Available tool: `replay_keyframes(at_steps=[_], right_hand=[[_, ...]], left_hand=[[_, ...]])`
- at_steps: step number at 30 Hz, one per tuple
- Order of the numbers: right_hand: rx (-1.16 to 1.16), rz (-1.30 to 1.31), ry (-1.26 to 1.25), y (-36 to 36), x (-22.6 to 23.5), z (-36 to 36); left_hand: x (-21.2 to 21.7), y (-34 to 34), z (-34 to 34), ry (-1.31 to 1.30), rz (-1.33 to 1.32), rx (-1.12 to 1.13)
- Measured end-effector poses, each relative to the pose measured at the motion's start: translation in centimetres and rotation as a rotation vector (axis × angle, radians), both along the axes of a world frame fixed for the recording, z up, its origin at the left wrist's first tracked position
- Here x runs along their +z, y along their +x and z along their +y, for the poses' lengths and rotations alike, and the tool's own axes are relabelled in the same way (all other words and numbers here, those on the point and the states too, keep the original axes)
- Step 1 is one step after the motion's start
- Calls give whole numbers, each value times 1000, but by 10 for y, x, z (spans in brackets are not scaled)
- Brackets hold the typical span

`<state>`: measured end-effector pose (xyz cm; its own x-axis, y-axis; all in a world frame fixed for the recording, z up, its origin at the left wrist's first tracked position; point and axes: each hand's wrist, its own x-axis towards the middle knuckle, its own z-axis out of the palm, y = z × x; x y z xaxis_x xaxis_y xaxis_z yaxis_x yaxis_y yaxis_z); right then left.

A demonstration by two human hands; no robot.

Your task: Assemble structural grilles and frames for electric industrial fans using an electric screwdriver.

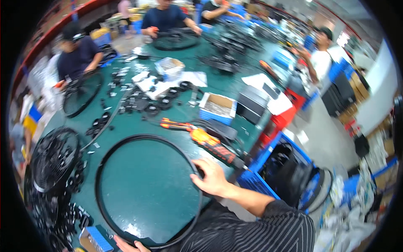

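Observation:
A large black ring (105, 159) lies flat on the green table (147, 185) in front of me. My right hand (212, 178) rests on the ring's right side, fingers curled over its rim. My left hand (128, 245) grips the ring's near edge at the bottom of the view; only its fingertips show. An orange and black power screwdriver (205, 140) lies on the table just beyond my right hand, apart from it.
Black fan grilles (52, 161) are stacked at the left with small black parts around them. A blue box (95, 240) sits near my left hand. Cartons of screws (218, 107), blue crates (285, 172) at the right. Other people work across the table.

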<state>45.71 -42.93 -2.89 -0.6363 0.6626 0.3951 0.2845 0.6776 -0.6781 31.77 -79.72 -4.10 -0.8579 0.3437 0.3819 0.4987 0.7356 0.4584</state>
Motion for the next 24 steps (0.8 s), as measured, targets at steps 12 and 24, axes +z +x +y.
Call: replay_keyframes(at_steps=[12, 24], right_hand=[[-43, 98, -258, -3, -11, -2], [98, 0, -412, -19, -10, 10]], left_hand=[[14, 8, 16, 947, -345, -64], [41, -6, -17, 1609, -1039, 7]])
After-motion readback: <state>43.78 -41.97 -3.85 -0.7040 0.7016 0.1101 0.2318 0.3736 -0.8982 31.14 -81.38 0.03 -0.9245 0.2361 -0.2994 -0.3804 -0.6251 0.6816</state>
